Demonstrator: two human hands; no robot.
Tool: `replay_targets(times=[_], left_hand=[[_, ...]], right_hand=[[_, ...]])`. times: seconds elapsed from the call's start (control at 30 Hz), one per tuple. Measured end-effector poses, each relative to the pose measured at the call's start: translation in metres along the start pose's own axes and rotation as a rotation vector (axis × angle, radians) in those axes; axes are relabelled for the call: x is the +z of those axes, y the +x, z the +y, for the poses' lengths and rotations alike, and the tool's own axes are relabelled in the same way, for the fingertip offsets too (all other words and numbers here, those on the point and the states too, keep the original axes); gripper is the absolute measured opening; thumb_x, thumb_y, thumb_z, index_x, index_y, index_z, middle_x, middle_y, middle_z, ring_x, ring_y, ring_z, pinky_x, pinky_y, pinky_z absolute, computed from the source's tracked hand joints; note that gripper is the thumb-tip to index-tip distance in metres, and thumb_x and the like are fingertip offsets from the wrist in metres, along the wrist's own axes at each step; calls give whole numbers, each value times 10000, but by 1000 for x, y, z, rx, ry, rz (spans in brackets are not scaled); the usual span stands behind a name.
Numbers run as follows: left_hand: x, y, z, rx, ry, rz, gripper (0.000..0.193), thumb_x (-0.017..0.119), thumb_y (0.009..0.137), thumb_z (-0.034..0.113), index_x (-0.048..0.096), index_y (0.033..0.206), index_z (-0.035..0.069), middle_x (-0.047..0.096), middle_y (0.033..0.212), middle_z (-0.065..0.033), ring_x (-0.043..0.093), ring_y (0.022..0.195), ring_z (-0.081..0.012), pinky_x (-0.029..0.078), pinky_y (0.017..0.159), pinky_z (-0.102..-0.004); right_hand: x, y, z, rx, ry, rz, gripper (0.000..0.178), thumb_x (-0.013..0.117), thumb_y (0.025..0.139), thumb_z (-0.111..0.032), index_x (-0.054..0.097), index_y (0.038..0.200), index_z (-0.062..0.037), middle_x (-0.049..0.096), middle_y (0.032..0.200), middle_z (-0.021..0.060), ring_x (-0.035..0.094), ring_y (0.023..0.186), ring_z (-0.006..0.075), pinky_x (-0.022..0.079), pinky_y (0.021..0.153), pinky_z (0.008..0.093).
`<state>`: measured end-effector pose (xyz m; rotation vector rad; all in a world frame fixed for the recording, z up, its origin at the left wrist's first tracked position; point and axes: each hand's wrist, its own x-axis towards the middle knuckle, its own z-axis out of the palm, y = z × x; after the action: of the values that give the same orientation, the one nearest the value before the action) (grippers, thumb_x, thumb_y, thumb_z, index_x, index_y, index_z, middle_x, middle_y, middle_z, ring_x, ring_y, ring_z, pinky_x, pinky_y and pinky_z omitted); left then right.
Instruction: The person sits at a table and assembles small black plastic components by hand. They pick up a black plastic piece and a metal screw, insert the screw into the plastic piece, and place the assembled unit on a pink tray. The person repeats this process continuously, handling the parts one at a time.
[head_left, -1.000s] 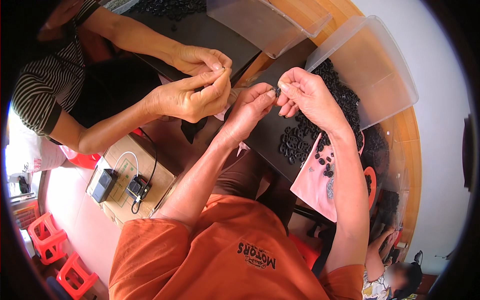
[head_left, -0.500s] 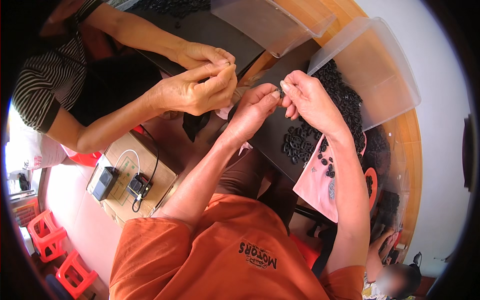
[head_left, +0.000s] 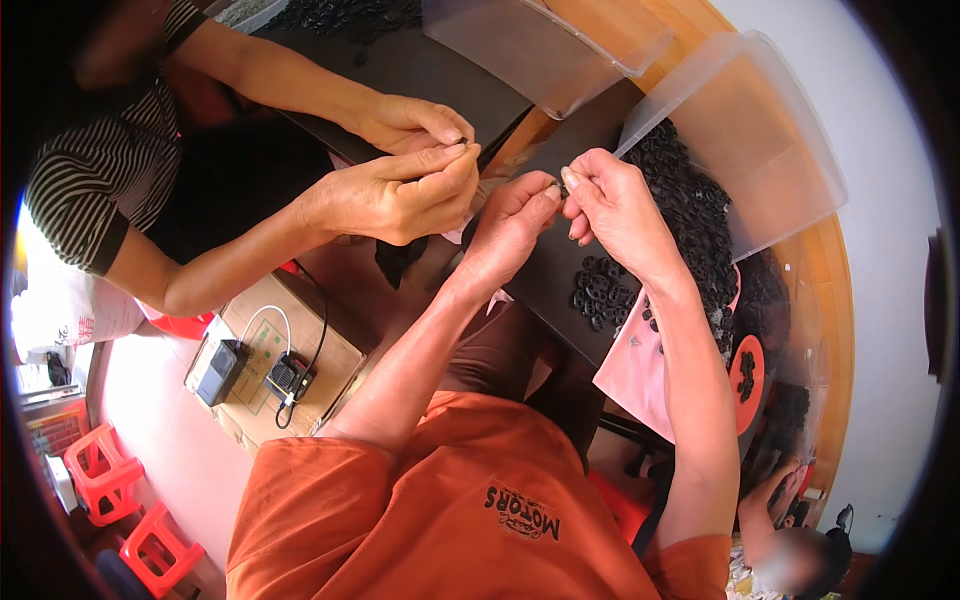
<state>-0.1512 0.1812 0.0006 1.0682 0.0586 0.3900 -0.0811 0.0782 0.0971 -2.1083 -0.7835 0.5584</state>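
Note:
My left hand (head_left: 512, 225) is closed, its thumb and forefinger pinching a small dark part (head_left: 560, 191). Thumb and fingertips of my right hand (head_left: 617, 203) meet on the same part from the other side, mostly covering it. Both hands are held above a dark table (head_left: 535, 270). Beneath and beside my right wrist lie a loose cluster of small black plastic pieces (head_left: 600, 292) and a larger heap of them (head_left: 690, 200). Under my right forearm, a pink cloth (head_left: 640, 372) hangs over the table edge.
A translucent bin (head_left: 745, 140) lies tipped behind the heap; another bin (head_left: 510, 45) stands farther back. An orange plate (head_left: 750, 410) holds several black pieces. At left, a co-worker's hands (head_left: 400, 195) pinch a small dark piece. A cardboard box (head_left: 330, 350) carries cabled devices.
My view has shifted slightly. My hands stay together on the small part, with my right fingers a little changed in pose. More of the orange plate shows beside my right arm.

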Motion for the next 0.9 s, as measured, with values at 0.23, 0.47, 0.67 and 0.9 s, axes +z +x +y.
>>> replay_targets(times=[0.23, 0.47, 0.67, 0.9], left_hand=[[1, 0, -3, -10, -3, -31, 191, 517, 932, 184, 574, 813, 45, 444, 649, 33, 366, 579, -57, 288, 525, -215], [0, 0, -2, -19, -12, -63, 202, 518, 942, 200, 591, 842, 40, 452, 649, 34, 367, 582, -52, 292, 533, -209], [-1, 1, -7, 7, 52, -103, 222, 506, 955, 222, 587, 837, 53, 446, 656, 44, 365, 579, -44, 290, 529, -205], [-2, -2, -9, -19, 235, -113, 235, 507, 953, 231, 581, 834, 42, 443, 683, 46, 398, 656, -49, 335, 602, -209]], right_hand=[[-17, -3, -3, -23, 22, -108, 181, 504, 977, -161, 531, 894, -3, 569, 706, 55, 588, 600, 119, 485, 531, 256], [-19, 1, 0, -84, -162, -95, 169, 520, 961, -165, 524, 910, -4, 576, 711, 82, 564, 594, 142, 464, 542, 306], [-19, 5, 7, -201, -291, -83, 184, 536, 940, -151, 530, 874, 21, 548, 656, 132, 570, 591, 215, 445, 563, 360], [-15, 3, 11, -224, -416, -40, 179, 542, 912, -118, 554, 834, 43, 576, 674, 226, 596, 626, 340, 448, 594, 410]])
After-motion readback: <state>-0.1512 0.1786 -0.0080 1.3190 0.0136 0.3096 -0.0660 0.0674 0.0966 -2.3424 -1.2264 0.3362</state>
